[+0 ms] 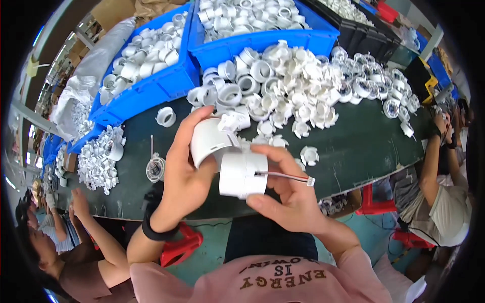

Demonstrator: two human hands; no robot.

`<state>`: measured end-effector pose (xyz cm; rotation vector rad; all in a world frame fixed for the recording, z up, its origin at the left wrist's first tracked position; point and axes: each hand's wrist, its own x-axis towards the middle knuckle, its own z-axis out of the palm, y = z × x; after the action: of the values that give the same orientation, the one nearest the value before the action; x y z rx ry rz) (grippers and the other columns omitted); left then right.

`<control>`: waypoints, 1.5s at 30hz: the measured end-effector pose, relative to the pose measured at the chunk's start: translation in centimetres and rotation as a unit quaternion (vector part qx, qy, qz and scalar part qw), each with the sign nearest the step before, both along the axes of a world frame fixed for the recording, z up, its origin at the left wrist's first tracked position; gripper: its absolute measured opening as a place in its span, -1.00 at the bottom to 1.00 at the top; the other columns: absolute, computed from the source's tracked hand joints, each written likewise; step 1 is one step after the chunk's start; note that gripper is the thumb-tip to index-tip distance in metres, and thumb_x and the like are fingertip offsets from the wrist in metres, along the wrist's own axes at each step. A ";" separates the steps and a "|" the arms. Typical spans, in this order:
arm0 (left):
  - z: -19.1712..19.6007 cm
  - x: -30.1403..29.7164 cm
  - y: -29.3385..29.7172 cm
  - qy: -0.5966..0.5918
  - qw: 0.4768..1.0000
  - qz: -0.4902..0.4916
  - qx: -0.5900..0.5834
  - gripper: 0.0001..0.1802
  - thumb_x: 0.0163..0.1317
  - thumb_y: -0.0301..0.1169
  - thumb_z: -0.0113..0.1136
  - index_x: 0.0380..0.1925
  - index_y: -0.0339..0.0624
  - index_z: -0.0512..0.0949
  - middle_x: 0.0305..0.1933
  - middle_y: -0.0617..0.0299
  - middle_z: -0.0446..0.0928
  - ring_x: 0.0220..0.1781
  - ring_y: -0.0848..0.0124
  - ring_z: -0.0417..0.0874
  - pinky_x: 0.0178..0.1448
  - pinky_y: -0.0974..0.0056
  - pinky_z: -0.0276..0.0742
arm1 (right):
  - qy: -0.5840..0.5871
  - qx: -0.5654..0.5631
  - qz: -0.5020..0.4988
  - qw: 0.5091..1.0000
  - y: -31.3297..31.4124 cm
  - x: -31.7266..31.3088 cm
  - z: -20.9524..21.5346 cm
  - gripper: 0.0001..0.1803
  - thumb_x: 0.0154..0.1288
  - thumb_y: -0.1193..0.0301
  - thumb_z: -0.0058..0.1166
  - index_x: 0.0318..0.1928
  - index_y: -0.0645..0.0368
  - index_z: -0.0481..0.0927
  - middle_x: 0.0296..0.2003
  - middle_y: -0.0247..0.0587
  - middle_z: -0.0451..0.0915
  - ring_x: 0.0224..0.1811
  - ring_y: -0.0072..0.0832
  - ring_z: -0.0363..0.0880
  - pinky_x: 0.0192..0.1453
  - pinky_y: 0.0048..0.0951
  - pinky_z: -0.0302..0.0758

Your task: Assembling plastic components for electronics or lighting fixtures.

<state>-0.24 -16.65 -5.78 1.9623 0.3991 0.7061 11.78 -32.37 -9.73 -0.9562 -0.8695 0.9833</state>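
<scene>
The right hand (293, 202) is closed on a white cylinder (236, 175), thumb low on its wall and index finger along the upper side. A thin cable (288, 177) leaves a slot in that wall and ends in a small white plug (310, 181). The left hand (183, 184) grips a curved white shell (204, 139), thumb inside, fingers over the outside. Both pieces are above the tabletop (136, 194), close together; whether they touch, I cannot tell.

Both look like light, stiff plastic, smooth enough to slide under a loose grip. The round walls seem the safest hold; the cable looks the fragile part, better left free of pulling. The shell's thin edge may flex a little if squeezed.

Beyond the left hand lie a clear-faced part (155, 167) and, farther, a lone ring (165, 117). Past the shell spreads a heap of white clips (303, 91), with blue bins (262, 43) of rings behind.
</scene>
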 end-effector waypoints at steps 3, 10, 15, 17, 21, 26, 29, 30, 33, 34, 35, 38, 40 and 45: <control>-0.2 -1.3 -2.3 -0.044 0.955 -0.149 -0.254 -0.07 -0.11 -0.72 0.09 0.38 -0.28 0.06 0.38 0.06 0.14 0.41 0.27 0.21 0.39 0.17 0.22 | -0.136 -0.012 -0.079 0.987 -1.2 1.3 -0.8 -0.27 0.19 0.57 0.20 0.32 0.29 0.14 0.11 -0.23 0.26 0.13 -0.43 0.43 0.18 -0.38 0.44; -4.3 -1.0 -7.0 -0.051 0.972 -0.017 -0.228 -0.51 0.43 -0.15 -0.15 0.13 -0.35 0.37 0.02 0.06 0.48 0.01 0.40 0.50 0.11 0.32 0.40 | -0.240 0.011 -0.019 0.970 -3.3 0.8 -1.7 -0.22 0.04 0.54 0.36 0.26 0.29 0.25 0.01 -0.12 0.33 -0.08 -0.43 0.50 -0.11 -0.43 0.57; -6.3 -0.8 -8.3 -0.129 0.981 0.009 -0.143 -0.47 0.40 -0.12 -0.13 0.09 -0.41 0.39 -0.01 -0.02 0.48 -0.05 0.33 0.52 0.03 0.27 0.43 | -0.198 -0.001 -0.042 0.979 -4.1 0.0 -2.5 -0.24 0.08 0.48 0.36 0.25 0.32 0.23 0.00 -0.17 0.29 -0.15 -0.47 0.46 -0.16 -0.45 0.54; -7.1 -0.9 -8.2 -0.139 0.984 0.014 -0.108 -0.46 0.38 -0.11 -0.11 0.07 -0.43 0.40 -0.02 -0.05 0.48 -0.07 0.28 0.53 0.01 0.24 0.44 | -0.166 -0.008 -0.025 0.986 -4.1 -0.2 -2.9 -0.25 0.08 0.48 0.36 0.24 0.32 0.23 0.00 -0.19 0.27 -0.17 -0.50 0.45 -0.20 -0.49 0.51; -7.7 -1.4 -7.8 -0.149 0.988 0.019 0.043 -0.42 0.30 -0.09 -0.02 0.04 -0.45 0.41 -0.03 -0.11 0.46 -0.09 0.14 0.53 0.02 0.19 0.44 | -0.134 -0.009 0.002 0.991 -4.1 -0.4 -3.1 -0.31 0.11 0.46 0.34 0.20 0.27 0.25 0.00 -0.24 0.25 -0.22 -0.57 0.41 -0.31 -0.58 0.42; -5.2 -0.2 -7.0 -0.020 1.000 -0.013 0.011 -0.27 0.04 -0.15 0.31 0.17 -0.31 0.34 0.07 0.01 0.26 0.06 0.25 0.39 0.09 0.22 0.38 | -0.287 -0.035 -0.130 0.949 -3.6 -0.1 -2.9 -0.31 0.02 0.51 0.38 0.15 0.22 0.30 0.03 -0.12 0.28 -0.33 -0.51 0.44 -0.38 -0.55 0.43; -5.5 -0.5 -7.1 0.009 0.970 0.038 -0.240 -0.40 0.07 -0.42 0.25 0.14 -0.26 0.31 0.01 0.14 0.36 -0.04 0.44 0.43 0.04 0.36 0.40 | -0.355 -0.009 -0.106 0.929 -3.4 0.3 -2.1 -0.29 0.00 0.40 0.39 0.15 0.21 0.32 -0.01 -0.03 0.32 -0.28 -0.28 0.52 -0.26 -0.36 0.54; -5.8 -0.8 -6.5 -0.005 0.947 0.056 -0.315 -0.44 0.08 -0.49 0.22 0.12 -0.27 0.32 -0.03 0.17 0.40 -0.08 0.48 0.45 0.03 0.40 0.41 | -0.359 0.000 -0.083 0.930 -3.3 1.0 -1.5 -0.32 0.01 0.38 0.39 0.14 0.20 0.35 -0.04 -0.05 0.36 -0.26 -0.27 0.53 -0.23 -0.32 0.55; -7.0 -2.9 -3.9 0.003 0.947 0.079 -0.310 -0.46 0.14 -0.42 0.16 0.12 -0.35 0.30 -0.09 0.11 0.48 -0.08 0.37 0.56 0.05 0.30 0.49 | -0.520 -0.048 -0.219 0.824 -4.1 7.8 -1.9 -0.45 0.02 0.46 0.33 0.07 0.20 0.45 -0.13 -0.05 0.46 -0.21 -0.26 0.53 -0.25 -0.32 0.54; -7.4 -4.2 -2.9 0.003 0.953 0.106 -0.285 -0.43 0.19 -0.30 0.15 0.14 -0.38 0.30 -0.08 0.08 0.49 -0.04 0.30 0.61 0.04 0.25 0.54 | -0.549 -0.072 -0.270 0.788 -4.1 11.1 -2.2 -0.49 0.03 0.49 0.30 0.04 0.20 0.48 -0.15 -0.05 0.48 -0.19 -0.25 0.53 -0.25 -0.33 0.54; -7.7 -5.5 -1.9 0.017 0.952 0.126 -0.278 -0.44 0.22 -0.27 0.12 0.15 -0.36 0.30 -0.09 0.10 0.50 -0.07 0.31 0.62 -0.03 0.28 0.56 | -0.580 -0.118 -0.320 0.740 -4.2 14.8 -2.6 -0.51 0.04 0.52 0.23 0.05 0.19 0.48 -0.08 -0.01 0.49 -0.14 -0.18 0.50 -0.12 -0.29 0.52; -8.7 -8.7 1.3 0.094 0.960 0.186 -0.186 -0.48 0.35 -0.24 0.03 0.20 -0.35 0.32 -0.09 0.22 0.51 -0.18 0.47 0.58 -0.18 0.40 0.53 | -0.722 -0.165 -0.402 0.539 -3.9 25.7 -4.0 -0.48 0.12 0.46 0.17 0.15 0.10 0.45 0.07 0.05 0.47 0.07 -0.04 0.42 0.19 -0.09 0.35; -9.2 -10.1 3.1 0.134 0.959 0.218 -0.125 -0.48 0.36 -0.26 0.05 0.21 -0.38 0.33 -0.04 0.24 0.50 -0.11 0.54 0.52 -0.05 0.44 0.45 | -0.745 -0.218 -0.352 0.523 -3.5 30.7 -4.2 -0.49 0.16 0.43 0.13 0.17 0.06 0.45 0.12 0.08 0.44 0.11 0.04 0.40 0.23 -0.09 0.34; -9.2 -12.0 6.9 0.157 0.958 0.217 -0.102 -0.52 0.39 -0.20 0.05 0.10 -0.43 0.46 -0.03 0.27 0.52 -0.03 0.57 0.45 0.08 0.45 0.33 | -0.732 -0.206 -0.344 0.551 -3.8 29.7 -4.4 -0.56 0.21 0.43 0.10 0.14 0.12 0.48 0.04 0.10 0.49 0.07 0.01 0.44 0.23 -0.14 0.35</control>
<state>-12.24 -9.80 -14.93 1.8056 1.0791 0.5912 41.47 -36.15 -14.18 -2.3821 -1.3745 -0.6498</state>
